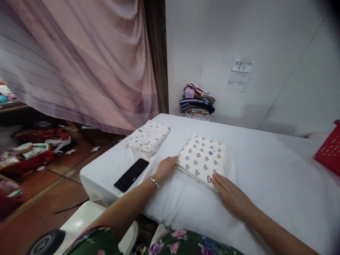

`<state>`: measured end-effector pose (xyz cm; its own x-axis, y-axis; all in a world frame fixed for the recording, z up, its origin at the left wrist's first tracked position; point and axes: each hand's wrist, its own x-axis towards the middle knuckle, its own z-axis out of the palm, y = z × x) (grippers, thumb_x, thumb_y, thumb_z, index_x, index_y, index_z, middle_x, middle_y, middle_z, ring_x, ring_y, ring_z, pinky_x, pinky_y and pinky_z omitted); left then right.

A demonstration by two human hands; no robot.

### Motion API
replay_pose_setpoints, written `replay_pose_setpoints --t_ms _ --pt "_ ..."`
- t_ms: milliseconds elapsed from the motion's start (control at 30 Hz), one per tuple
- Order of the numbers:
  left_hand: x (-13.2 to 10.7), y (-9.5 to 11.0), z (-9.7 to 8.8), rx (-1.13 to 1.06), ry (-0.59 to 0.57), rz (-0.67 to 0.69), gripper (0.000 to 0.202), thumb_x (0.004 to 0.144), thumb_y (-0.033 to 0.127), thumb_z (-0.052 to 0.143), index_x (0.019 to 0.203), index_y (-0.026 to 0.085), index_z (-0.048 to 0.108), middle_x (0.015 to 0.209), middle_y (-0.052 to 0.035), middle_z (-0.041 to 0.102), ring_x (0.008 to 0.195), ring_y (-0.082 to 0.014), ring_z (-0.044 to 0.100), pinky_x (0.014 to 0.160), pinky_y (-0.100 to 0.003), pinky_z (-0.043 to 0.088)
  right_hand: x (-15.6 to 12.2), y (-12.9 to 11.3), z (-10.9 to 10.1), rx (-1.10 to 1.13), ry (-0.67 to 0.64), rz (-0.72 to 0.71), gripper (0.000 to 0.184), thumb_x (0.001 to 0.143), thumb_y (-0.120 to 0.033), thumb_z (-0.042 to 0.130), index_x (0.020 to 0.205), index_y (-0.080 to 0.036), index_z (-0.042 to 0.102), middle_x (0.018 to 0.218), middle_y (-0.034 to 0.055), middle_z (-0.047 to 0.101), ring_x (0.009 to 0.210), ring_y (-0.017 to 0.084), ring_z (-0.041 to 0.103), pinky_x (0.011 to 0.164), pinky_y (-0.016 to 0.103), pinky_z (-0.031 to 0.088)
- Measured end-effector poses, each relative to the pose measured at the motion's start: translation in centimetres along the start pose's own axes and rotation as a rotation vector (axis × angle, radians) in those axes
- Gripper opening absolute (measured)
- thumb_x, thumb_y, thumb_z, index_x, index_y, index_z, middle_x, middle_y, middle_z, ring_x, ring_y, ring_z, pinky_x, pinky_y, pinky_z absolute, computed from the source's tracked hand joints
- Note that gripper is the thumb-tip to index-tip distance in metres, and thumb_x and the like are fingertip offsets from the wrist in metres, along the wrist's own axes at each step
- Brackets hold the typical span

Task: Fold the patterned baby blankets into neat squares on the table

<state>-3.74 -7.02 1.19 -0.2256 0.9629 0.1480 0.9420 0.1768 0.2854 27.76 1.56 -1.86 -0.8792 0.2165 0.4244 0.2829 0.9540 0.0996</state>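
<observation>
A folded white cloth with a grey mushroom print [203,157] lies on the white-covered table [265,166]. My left hand [166,168] rests at its left edge, fingers curled against the fold. My right hand [230,193] lies flat at its near corner, fingers stretched out and touching the cloth. A second folded white cloth with small dark prints [148,137] lies farther left on the table, apart from both hands.
A black phone [131,174] lies near the table's left front corner. A stack of folded clothes [197,102] sits at the back by the wall. A red basket [329,148] is at the right edge. A pink curtain [87,60] hangs left; clutter covers the floor.
</observation>
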Motion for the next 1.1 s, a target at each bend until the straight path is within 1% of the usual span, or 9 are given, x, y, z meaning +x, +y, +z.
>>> replay_pose_setpoints --t_ms 167,300,500,667,733,833,933,1000,1100 --pt "-0.2 -0.2 -0.2 -0.136 0.05 0.004 0.046 0.078 0.022 0.047 0.124 0.025 0.049 0.096 -0.0049 0.064 0.088 -0.0199 0.058 0.078 -0.029 0.043 0.1 0.4 0.3 -0.046 -0.033 -0.021 0.068 0.08 0.003 0.03 0.144 -0.018 0.021 0.137 0.0111 0.043 0.129 0.022 0.035 0.101 0.04 0.042" --pt "0.4 0.4 -0.9 -0.328 0.065 -0.077 0.048 0.073 0.019 0.046 0.121 0.027 0.052 0.081 0.0015 0.064 0.072 -0.015 0.058 0.068 -0.025 0.043 0.5 0.5 0.2 -0.067 -0.016 -0.036 0.062 0.081 0.003 0.031 0.14 -0.016 0.032 0.132 0.0113 0.049 0.127 0.022 0.039 0.101 0.04 0.042" --pt "0.1 1.6 -1.3 -0.56 0.028 -0.16 0.049 0.074 0.026 0.044 0.122 0.021 0.052 0.087 0.0016 0.065 0.072 -0.0135 0.058 0.067 -0.024 0.046 0.3 0.8 -2.5 -0.037 0.046 0.0 0.056 0.084 0.0 0.032 0.138 -0.016 0.035 0.125 0.0115 0.054 0.121 0.021 0.045 0.1 0.039 0.042" --pt "-3.4 2.5 -0.9 -0.386 -0.063 -0.054 0.052 0.072 0.02 0.045 0.123 0.023 0.052 0.122 -0.0006 0.058 0.102 -0.0178 0.057 0.089 -0.028 0.043 -2.2 1.0 -3.0 0.014 0.029 -0.025 0.051 0.086 -0.003 0.037 0.135 -0.016 0.038 0.126 0.0108 0.054 0.122 0.02 0.043 0.101 0.039 0.041" --pt "-4.6 2.8 -1.1 -0.28 -0.112 -0.018 0.054 0.072 0.018 0.043 0.126 0.023 0.05 0.127 -0.0015 0.055 0.103 -0.0179 0.057 0.092 -0.029 0.042 -2.9 0.7 -2.6 0.033 0.024 -0.017 0.049 0.087 -0.004 0.04 0.134 -0.017 0.04 0.128 0.0108 0.053 0.125 0.021 0.04 0.102 0.039 0.039" --pt "-5.0 2.7 -2.6 -0.153 -0.22 0.016 0.055 0.076 0.021 0.043 0.132 0.024 0.043 0.11 -0.0029 0.064 0.09 -0.0187 0.061 0.082 -0.03 0.045 -3.4 0.1 -3.0 0.118 -0.029 0.028 0.052 0.085 -0.004 0.041 0.135 -0.019 0.04 0.133 0.0109 0.048 0.129 0.021 0.035 0.104 0.041 0.036" --pt "-3.7 2.6 -5.0 -0.114 -0.369 0.053 0.051 0.08 0.038 0.047 0.129 0.028 0.045 0.088 0.0 0.066 0.076 -0.018 0.062 0.07 -0.028 0.046 -3.2 0.2 -4.4 0.326 -0.119 0.048 0.06 0.083 -0.005 0.043 0.139 -0.021 0.033 0.14 0.0102 0.039 0.133 0.022 0.027 0.108 0.045 0.028" --pt "-2.3 2.9 -5.9 -0.129 -0.322 0.059 0.048 0.081 0.05 0.045 0.122 0.027 0.051 0.09 -0.0009 0.065 0.074 -0.0172 0.061 0.068 -0.028 0.046 -2.6 1.1 -5.1 0.495 -0.081 0.143 0.058 0.083 -0.011 0.044 0.139 -0.023 0.032 0.141 0.0083 0.038 0.133 0.021 0.029 0.107 0.045 0.029" --pt "-0.1 4.1 -5.0 -0.11 -0.025 0.123 0.05 0.084 0.052 0.04 0.121 0.02 0.052 0.114 -0.0076 0.059 0.096 -0.0208 0.058 0.085 -0.034 0.045 -0.9 3.7 -4.6 0.663 0.098 0.58 0.044 0.085 -0.022 0.046 0.128 -0.024 0.049 0.132 0.0067 0.049 0.12 0.021 0.047 0.098 0.039 0.041"
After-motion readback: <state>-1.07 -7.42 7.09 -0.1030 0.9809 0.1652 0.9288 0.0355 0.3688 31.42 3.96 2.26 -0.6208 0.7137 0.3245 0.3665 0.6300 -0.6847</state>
